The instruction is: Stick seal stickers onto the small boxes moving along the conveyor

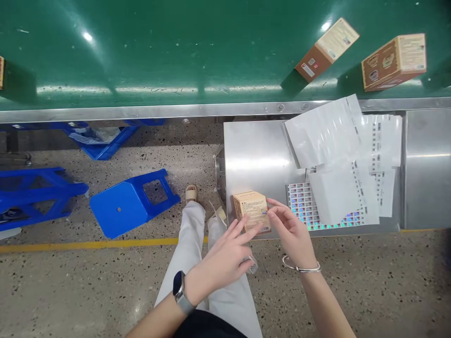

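Observation:
A small tan and brown printed carton point(251, 206) stands at the near left corner of the steel table. My left hand point(225, 256) rests on its near side, fingers stretched out and apart. Thumb and forefinger of my right hand point(291, 230) pinch a tiny shiny bluish sticker point(265, 212) against the carton's upper face. Just below my left fingers shows a bit of clear plastic point(252, 265); whether the hand touches it I cannot tell. To the right lies a sheet of shiny stickers point(303, 202), partly covered by white backing sheets point(334, 192).
The steel table point(260, 145) adjoins a green conveyor belt point(169, 51) with a metal rail. Two similar cartons point(334, 40) point(394, 61) sit on the belt at right; another peeks in at far left. Blue plastic stools point(123, 206) occupy the speckled floor at left.

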Demonstrator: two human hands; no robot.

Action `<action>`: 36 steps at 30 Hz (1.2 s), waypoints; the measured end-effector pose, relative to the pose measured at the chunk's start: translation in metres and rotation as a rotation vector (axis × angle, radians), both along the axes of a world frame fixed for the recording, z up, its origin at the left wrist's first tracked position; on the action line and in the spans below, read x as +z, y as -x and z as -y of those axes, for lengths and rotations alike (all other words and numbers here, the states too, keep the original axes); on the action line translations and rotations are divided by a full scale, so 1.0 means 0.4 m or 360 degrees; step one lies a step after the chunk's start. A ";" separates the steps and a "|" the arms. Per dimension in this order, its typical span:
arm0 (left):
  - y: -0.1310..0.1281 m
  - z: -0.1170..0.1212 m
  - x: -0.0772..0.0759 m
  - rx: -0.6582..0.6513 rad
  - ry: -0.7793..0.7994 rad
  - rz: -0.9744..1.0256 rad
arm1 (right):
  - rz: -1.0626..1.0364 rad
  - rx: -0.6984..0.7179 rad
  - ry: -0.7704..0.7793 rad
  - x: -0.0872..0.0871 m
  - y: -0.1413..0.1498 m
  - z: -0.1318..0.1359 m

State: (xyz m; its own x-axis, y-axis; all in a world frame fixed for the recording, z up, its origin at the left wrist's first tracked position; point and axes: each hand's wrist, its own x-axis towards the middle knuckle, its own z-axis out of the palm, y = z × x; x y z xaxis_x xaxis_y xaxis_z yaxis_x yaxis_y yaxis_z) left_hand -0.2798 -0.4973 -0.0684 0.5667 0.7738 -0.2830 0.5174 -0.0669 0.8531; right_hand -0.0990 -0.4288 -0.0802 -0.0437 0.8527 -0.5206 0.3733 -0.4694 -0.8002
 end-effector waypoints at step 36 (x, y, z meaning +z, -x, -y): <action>0.020 -0.035 -0.023 0.0234 0.0279 0.0323 | 0.0293 0.0771 -0.0406 -0.043 -0.062 -0.065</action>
